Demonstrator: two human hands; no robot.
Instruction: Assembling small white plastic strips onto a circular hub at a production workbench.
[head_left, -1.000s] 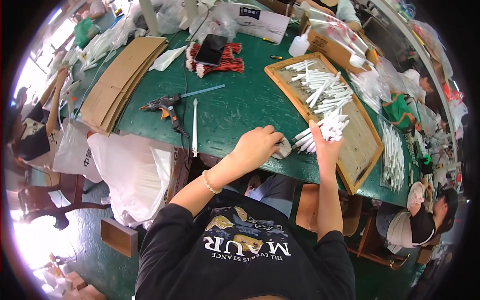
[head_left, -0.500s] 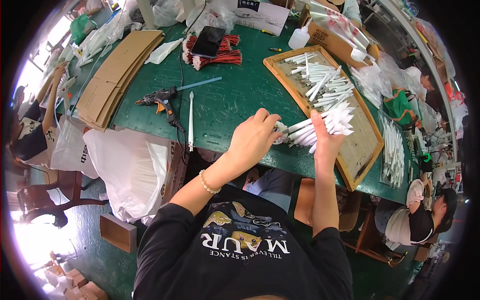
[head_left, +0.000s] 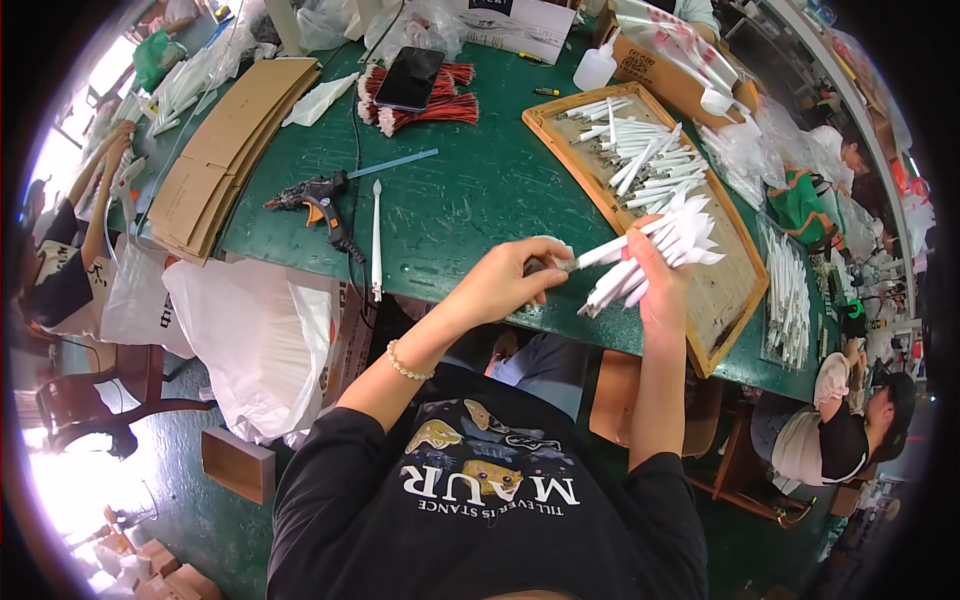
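My right hand [head_left: 662,285] is closed around a bundle of white sticks [head_left: 690,235] with pointed, petal-like tips fanning to the right. One white stick [head_left: 600,253] juts out of the bundle toward my left hand [head_left: 510,284]. The left fingers are closed at that stick's lower end; a small whitish and dark bit shows between them, too hidden to name. Beneath the bundle lies a wood-framed tray [head_left: 735,350] with a pile of thin white tubes [head_left: 640,150] in its far part. A single bud-tipped white stick [head_left: 377,240] lies apart on the green table, left of my hands.
A glue gun [head_left: 318,200] with a blue glue stick and a cord lies at left. Behind are a phone [head_left: 410,78] on red wire bundles [head_left: 445,110], flat cardboard [head_left: 230,150] and a white squeeze bottle [head_left: 597,68]. Bagged white tubes [head_left: 787,300] lie right. Co-workers sit both sides.
One stick now stands apart from the bundle, reaching my left hand. The bundle in my right hand has tilted and shifted slightly right.
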